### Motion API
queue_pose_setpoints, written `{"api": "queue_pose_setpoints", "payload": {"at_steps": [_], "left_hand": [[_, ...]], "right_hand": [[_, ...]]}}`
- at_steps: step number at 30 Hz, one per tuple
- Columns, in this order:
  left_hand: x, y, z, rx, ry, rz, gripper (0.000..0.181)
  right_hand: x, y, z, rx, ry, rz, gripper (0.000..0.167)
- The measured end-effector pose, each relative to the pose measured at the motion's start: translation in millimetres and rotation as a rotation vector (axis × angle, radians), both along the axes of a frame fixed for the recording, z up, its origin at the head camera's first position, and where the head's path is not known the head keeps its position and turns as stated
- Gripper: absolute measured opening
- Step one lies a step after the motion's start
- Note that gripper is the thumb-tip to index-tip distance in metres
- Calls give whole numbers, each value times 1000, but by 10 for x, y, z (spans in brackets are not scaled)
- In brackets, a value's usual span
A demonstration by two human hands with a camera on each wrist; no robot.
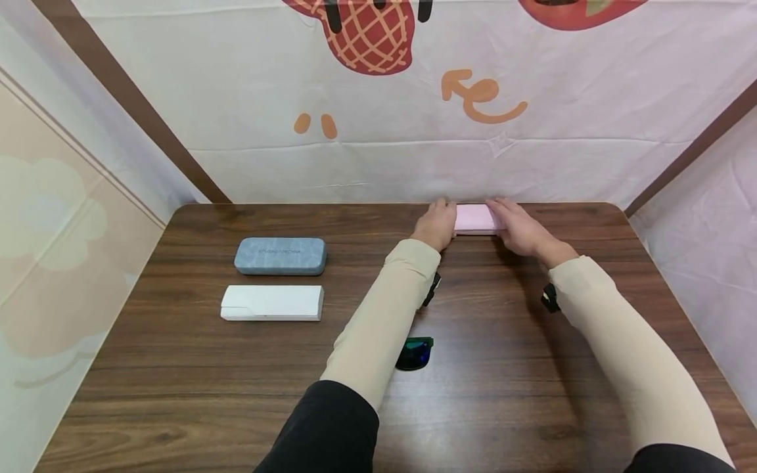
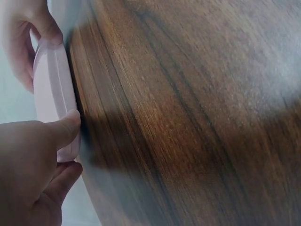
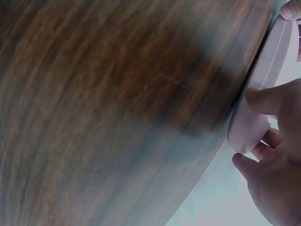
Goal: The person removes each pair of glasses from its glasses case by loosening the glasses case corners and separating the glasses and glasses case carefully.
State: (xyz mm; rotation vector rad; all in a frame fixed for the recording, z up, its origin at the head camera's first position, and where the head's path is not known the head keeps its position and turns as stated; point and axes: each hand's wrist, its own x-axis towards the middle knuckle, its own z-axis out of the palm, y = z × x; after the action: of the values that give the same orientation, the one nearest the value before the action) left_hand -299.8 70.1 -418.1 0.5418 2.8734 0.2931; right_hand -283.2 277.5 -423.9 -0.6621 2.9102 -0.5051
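A pale pink glasses case (image 1: pixel 474 220) is at the far edge of the wooden table, between both hands. My left hand (image 1: pixel 436 225) grips its left end; in the left wrist view the thumb lies on the case's (image 2: pixel 51 89) near side and the other fingers curl behind and at the end. At the other end my right hand (image 1: pixel 520 228) pinches it, the thumb on the near side and fingers around the end in the right wrist view, where the case (image 3: pixel 258 84) shows a seam along its side. The case looks closed.
To the left lie a blue glasses case (image 1: pixel 280 256) with lettering and a white glasses case (image 1: pixel 272 303) nearer me. Dark sunglasses (image 1: pixel 415 354) with a green frame are partly hidden by my left forearm. A printed cloth (image 1: pixel 402 171) hangs behind the table's far edge.
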Motion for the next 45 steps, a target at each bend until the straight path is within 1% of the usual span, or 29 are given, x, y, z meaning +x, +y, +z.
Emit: {"api": "queue_pose_setpoints", "payload": {"at_steps": [3, 6, 9, 12, 16, 18, 20, 23, 26, 28, 33, 37, 40, 45], "left_hand": [[2, 1, -2, 7, -2, 2, 56], [8, 6, 4, -1, -6, 5, 63], [11, 10, 7, -9, -4, 5, 70], [7, 11, 11, -18, 11, -6, 72], [3, -1, 35, -56, 57, -44, 72], [4, -13, 54, -79, 82, -71, 75], [5, -28, 73, -89, 93, -92, 81], [11, -65, 95, -78, 83, -111, 87], [29, -120, 116, -62, 58, -114, 91], [48, -160, 129, -76, 51, -126, 92], [97, -250, 133, -114, 40, -165, 91], [147, -306, 147, -106, 9, -167, 89], [201, -344, 155, -125, 5, -178, 91], [290, -410, 182, -169, -3, -221, 93]], "right_hand": [[3, -9, 6, 3, -9, -16, 68], [4, -20, 10, 10, -10, -26, 70], [8, -26, 17, 24, 7, -26, 71], [7, -29, 19, 38, 30, -23, 71], [4, -33, 29, 50, 38, -37, 74], [8, -37, 42, 57, 24, -52, 77], [16, -42, 58, 61, 11, -66, 82], [31, -47, 78, 81, -16, -83, 89], [54, -50, 99, 115, -44, -95, 96], [75, -53, 116, 143, -60, -101, 98], [129, -79, 149, 193, -72, -99, 97], [171, -114, 172, 214, -90, -94, 96], [204, -141, 195, 221, -107, -97, 97], [258, -194, 233, 201, -116, -92, 97]]}}
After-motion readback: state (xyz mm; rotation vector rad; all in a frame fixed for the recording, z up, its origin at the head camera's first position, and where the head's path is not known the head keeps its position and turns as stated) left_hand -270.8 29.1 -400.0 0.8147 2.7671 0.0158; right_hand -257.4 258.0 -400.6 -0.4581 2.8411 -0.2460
